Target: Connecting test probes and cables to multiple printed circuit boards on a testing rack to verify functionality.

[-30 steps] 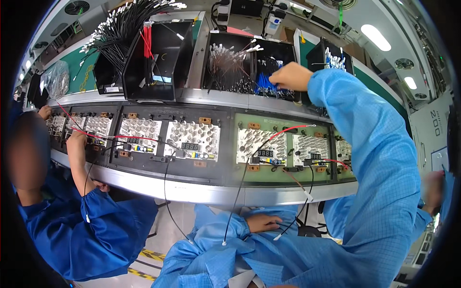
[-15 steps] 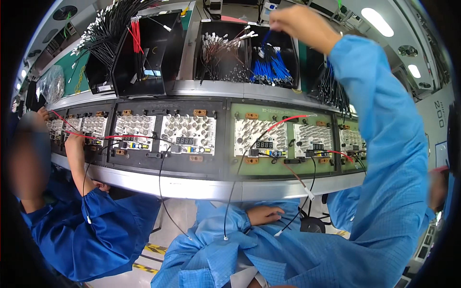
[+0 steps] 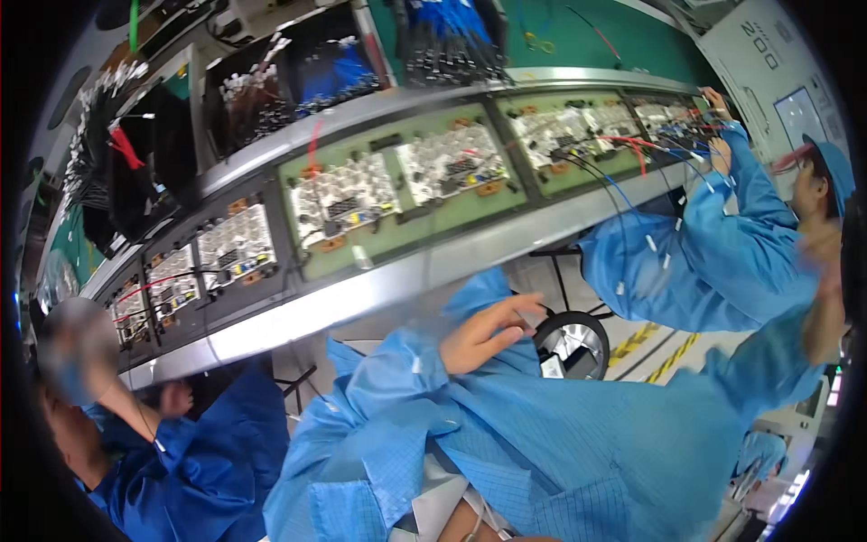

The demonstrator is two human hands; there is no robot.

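Note:
My left hand (image 3: 488, 334) rests palm down over my lap, fingers stretched out and apart, holding nothing. At the right rim my right hand (image 3: 824, 271) is raised and smeared by motion; its fingers and anything in them cannot be made out. Ahead of me a green fixture plate (image 3: 433, 219) carries two white circuit boards, a left one (image 3: 343, 200) and a right one (image 3: 452, 163), blurred, with a red wire (image 3: 315, 144) over the left one. Neither hand touches the boards.
Black bins at the back hold brown wires (image 3: 257, 95) and blue wires (image 3: 334, 72). A metal rail (image 3: 406, 271) edges the line. One co-worker in dark blue (image 3: 217, 443) sits left; another in light blue (image 3: 668, 271) works at boards on the right. A round black-rimmed object (image 3: 596, 352) stands beside my lap.
The view has swung right and tilted. My right hand has left the blue-wire bin and moved to the far right. My left hand stays over my lap, fingers now spread.

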